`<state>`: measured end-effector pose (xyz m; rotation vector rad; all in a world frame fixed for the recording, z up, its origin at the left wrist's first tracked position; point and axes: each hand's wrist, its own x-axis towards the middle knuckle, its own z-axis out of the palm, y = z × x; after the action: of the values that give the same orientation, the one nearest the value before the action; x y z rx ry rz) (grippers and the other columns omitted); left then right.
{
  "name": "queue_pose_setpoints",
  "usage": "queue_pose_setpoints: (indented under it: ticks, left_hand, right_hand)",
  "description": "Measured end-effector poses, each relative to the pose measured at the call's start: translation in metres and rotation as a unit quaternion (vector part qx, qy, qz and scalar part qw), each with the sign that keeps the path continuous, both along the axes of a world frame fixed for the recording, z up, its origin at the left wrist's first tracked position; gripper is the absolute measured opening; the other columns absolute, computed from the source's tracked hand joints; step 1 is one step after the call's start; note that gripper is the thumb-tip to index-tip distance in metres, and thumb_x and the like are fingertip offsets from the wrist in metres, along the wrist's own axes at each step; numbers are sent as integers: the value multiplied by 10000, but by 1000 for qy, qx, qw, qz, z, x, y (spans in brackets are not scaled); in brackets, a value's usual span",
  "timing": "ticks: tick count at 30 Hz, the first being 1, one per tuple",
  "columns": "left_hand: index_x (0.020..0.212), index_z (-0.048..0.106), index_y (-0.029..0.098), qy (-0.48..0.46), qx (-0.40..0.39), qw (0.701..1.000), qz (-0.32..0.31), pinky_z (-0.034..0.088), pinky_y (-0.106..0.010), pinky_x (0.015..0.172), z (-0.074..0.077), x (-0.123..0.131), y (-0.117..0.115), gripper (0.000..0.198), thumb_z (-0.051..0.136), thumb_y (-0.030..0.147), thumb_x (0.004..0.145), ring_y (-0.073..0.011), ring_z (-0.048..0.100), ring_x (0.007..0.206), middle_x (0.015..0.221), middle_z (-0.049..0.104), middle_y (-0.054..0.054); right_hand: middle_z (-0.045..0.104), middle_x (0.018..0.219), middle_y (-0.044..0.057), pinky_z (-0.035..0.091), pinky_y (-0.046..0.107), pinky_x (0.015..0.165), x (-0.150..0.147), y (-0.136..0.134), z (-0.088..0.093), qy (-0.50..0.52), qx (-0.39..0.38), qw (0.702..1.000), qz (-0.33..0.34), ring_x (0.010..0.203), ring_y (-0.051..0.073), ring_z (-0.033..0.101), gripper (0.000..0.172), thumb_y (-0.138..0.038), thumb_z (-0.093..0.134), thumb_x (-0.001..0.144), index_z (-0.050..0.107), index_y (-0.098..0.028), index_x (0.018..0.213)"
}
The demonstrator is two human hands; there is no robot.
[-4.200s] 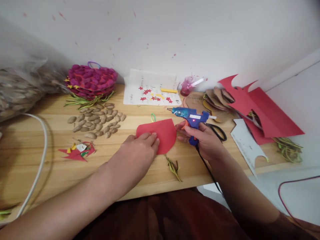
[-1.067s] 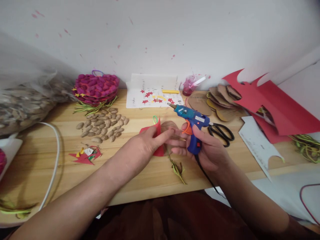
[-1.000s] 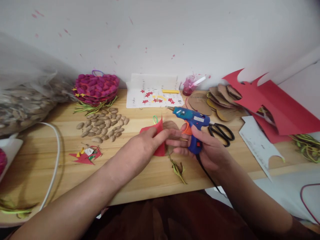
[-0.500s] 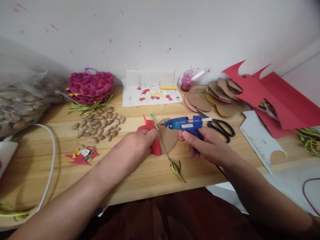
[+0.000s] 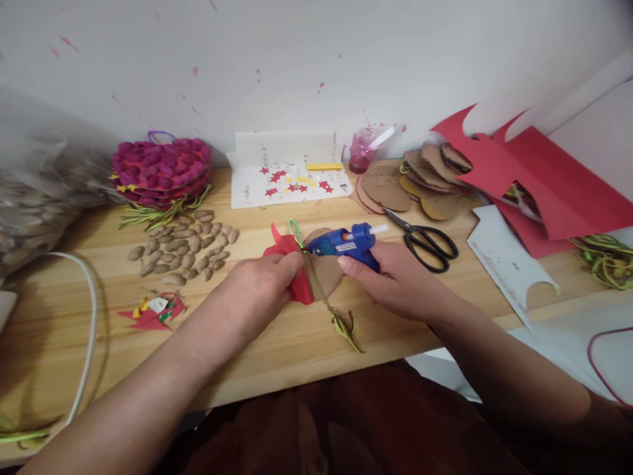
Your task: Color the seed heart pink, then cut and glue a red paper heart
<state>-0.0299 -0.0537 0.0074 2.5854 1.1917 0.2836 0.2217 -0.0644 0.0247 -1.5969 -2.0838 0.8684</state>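
My left hand (image 5: 267, 280) pinches red paper (image 5: 300, 287), folded back over the left part of a round cardboard piece (image 5: 327, 276). My right hand (image 5: 383, 274) is wrapped round a blue glue gun (image 5: 341, 244) with a white glue stick in its back. The gun's nozzle points left and is close to my left fingertips, over the cardboard; whether it touches is hidden. A green loop (image 5: 295, 229) stands out at the top of the cardboard, and a cord runs down to a yellow-green tassel (image 5: 346, 330) on the table.
Peanuts (image 5: 185, 247) and paper scraps (image 5: 155, 310) lie left, below a purple peanut-covered piece (image 5: 163, 171). Black scissors (image 5: 430, 241), cardboard discs (image 5: 388, 188) and red paper sheets (image 5: 558, 185) are right. Paper stars lie on a white sheet (image 5: 247, 188) behind.
My right hand has brought the glue gun left and its nozzle is now by my left fingertips. My left hand still holds the red paper. The whole view has shifted slightly.
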Motion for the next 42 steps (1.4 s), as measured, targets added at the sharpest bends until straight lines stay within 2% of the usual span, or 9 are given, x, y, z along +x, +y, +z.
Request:
queue_pose_setpoints:
  ticks: [8, 16, 29, 42]
  left_hand:
    - [826, 482, 225, 8, 11, 1000, 1, 376, -271, 553, 1, 2, 0, 150, 494, 105, 915, -141, 563, 571, 692, 594, 14]
    - [817, 499, 227, 11, 20, 1000, 10, 403, -259, 560, 0, 1, 0, 155, 509, 97, 901, -142, 589, 581, 698, 623, 9]
    - [790, 469, 225, 10, 0, 1000, 7, 385, -260, 577, 4, 1, 0, 157, 507, 124, 902, -141, 568, 587, 698, 613, 7]
    - [783, 466, 228, 2, -11, 1000, 25, 351, -269, 598, 1, 0, 0, 140, 521, 151, 887, -146, 529, 566, 693, 598, 14]
  right_hand:
    - [550, 669, -18, 281, 292, 608, -5, 5, 2, -15, 13, 1000, 4, 614, 126, 433, 396, -515, 506, 978, 450, -219, 720]
    - [577, 690, -6, 290, 284, 609, -9, 7, 3, -24, 9, 1000, 3, 627, 127, 439, 378, -503, 511, 966, 459, -217, 725]
    - [655, 752, 42, 327, 295, 639, -13, 9, 5, -50, 0, 999, 3, 679, 165, 533, 350, -490, 501, 970, 518, -209, 762]
    - [664, 777, 51, 314, 298, 659, -13, 6, 13, -91, -21, 996, 9, 684, 162, 526, 347, -474, 494, 983, 570, -187, 804]
